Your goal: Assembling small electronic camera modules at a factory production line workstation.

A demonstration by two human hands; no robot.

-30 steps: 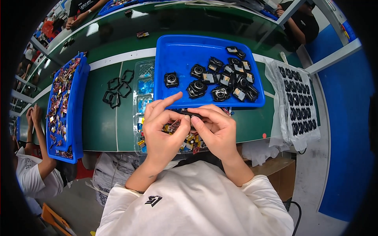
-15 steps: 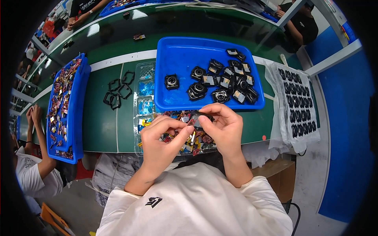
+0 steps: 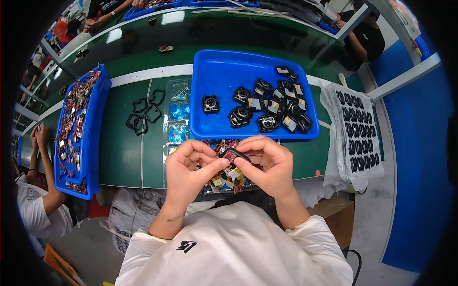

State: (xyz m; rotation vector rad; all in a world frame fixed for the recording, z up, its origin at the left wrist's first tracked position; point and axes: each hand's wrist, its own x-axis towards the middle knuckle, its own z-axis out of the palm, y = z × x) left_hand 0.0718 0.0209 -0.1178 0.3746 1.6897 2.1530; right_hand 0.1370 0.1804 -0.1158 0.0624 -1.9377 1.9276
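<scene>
Between my two hands, above the front of the bench, is a small black smartwatch case (image 3: 239, 154) with a red circuit board (image 3: 230, 155) in its opening. My right hand (image 3: 273, 167) is closed on the case's right side, thumb on its near edge. My left hand (image 3: 185, 169) pinches its left edge with the thumb, the fingers curled. Right below lie several small circuit boards with yellow and silver parts (image 3: 228, 180) in a clear plastic tray (image 3: 168, 138). The hands partly cover that tray. Just beyond stands a blue tray (image 3: 210, 71) with several black watch cases (image 3: 268, 123).
Several thin black frames (image 3: 152, 113) lie on the green bench (image 3: 121, 155) to the left. A blue bin of circuit boards (image 3: 95, 167) stands farther left, beside another person's arms (image 3: 45, 162). At right, a white tray (image 3: 341, 138) holds rows of black parts. People work across the bench.
The watch case has turned, so the red board now shows inside its opening. Both hands have shifted slightly toward me, and my left thumb has moved onto the case's edge.
</scene>
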